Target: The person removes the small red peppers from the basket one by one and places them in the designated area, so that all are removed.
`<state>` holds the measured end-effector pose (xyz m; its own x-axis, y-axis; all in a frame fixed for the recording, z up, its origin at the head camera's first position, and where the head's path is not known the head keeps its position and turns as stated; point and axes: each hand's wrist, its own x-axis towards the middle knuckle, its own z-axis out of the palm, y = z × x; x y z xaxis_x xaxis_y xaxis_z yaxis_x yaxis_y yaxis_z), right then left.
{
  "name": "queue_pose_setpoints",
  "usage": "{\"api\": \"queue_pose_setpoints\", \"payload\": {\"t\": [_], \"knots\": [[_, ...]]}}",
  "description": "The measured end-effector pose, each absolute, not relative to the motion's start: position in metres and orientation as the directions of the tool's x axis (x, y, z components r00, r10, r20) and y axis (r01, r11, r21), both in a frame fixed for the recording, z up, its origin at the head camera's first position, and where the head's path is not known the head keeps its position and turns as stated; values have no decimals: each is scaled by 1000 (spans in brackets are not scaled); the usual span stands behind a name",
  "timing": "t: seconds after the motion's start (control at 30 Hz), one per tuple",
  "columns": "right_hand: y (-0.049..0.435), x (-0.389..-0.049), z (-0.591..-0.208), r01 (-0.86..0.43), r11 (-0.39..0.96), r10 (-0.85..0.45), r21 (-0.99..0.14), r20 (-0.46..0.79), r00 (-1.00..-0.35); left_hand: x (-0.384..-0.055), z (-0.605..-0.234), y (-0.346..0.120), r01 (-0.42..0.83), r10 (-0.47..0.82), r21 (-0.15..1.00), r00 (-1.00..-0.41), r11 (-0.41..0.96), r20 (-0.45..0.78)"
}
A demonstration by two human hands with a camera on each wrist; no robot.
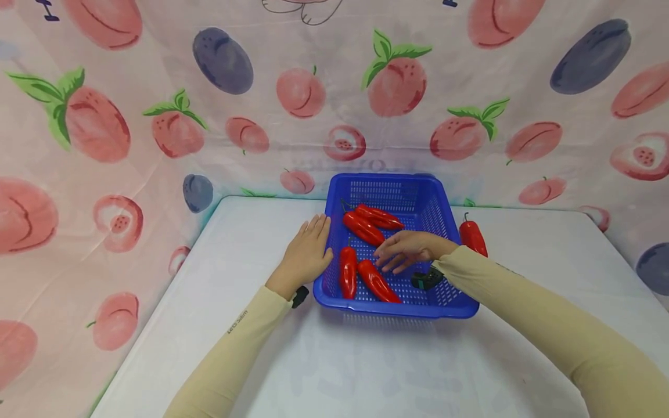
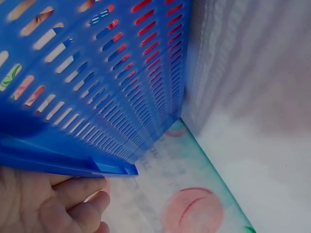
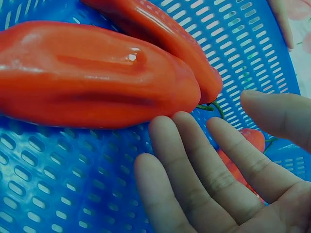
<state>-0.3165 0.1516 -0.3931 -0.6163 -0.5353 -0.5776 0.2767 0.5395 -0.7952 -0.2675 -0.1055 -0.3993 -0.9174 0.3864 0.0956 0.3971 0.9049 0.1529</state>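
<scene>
A blue plastic basket (image 1: 402, 311) with slotted walls stands on the table, several glossy red peppers inside it. Two of them, one upright pepper (image 1: 348, 274) and one slanted pepper (image 1: 378, 283), lie near its front left. Farther back are another pepper (image 1: 364, 229) and one more pepper (image 1: 384, 218) beside it. My left hand (image 1: 305, 255) rests against the left rim with its fingers straight. In the left wrist view its fingers (image 2: 80, 194) lie under the rim's edge. Over the basket, my right hand (image 1: 410, 248) has loosely spread fingers, their tips close to a pepper (image 3: 102, 77), nothing held.
Outside the basket, against its right side, a further red pepper (image 1: 473, 237) lies on the white table (image 1: 240, 249), partly behind the right forearm. A fruit-printed cloth (image 1: 313, 139) hangs directly behind the table and along its left side.
</scene>
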Motion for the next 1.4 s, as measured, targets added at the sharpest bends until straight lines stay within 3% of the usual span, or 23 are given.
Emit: {"api": "queue_pose_setpoints", "payload": {"t": [0.9, 1.4], "knots": [[144, -317, -405, 292, 633, -474, -717, -658, -585, -267, -401, -106, 399, 389, 154, -917, 904, 92], [134, -318, -420, 259, 671, -428, -694, -648, -630, -267, -400, -107, 391, 382, 187, -921, 901, 80]]}}
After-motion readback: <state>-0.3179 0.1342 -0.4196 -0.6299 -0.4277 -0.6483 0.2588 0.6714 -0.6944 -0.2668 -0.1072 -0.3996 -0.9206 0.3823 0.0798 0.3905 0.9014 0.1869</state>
